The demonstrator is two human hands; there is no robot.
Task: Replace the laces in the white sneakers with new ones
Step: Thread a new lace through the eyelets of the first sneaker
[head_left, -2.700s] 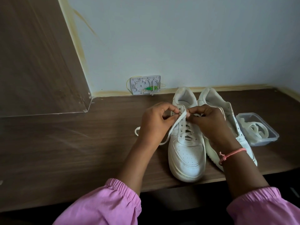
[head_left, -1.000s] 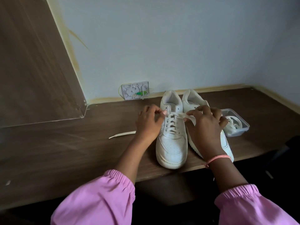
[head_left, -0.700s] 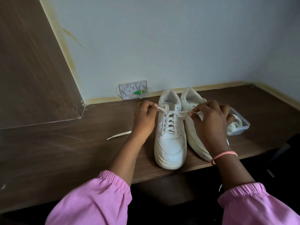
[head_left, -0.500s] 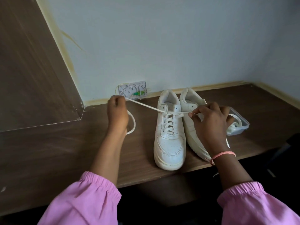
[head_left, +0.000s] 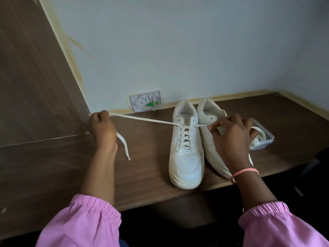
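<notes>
White lace [head_left: 142, 119] taut between gripping left hand [head_left: 102, 128], pinching right hand [head_left: 231, 134], sneaker [head_left: 187, 148] between.

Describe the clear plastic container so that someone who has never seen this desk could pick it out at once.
Start at the brown wooden desk and find the pair of white sneakers by the wall. Just right of them, partly behind the right hand, sits the clear plastic container. It alone is see-through, with coiled white laces inside.
</notes>
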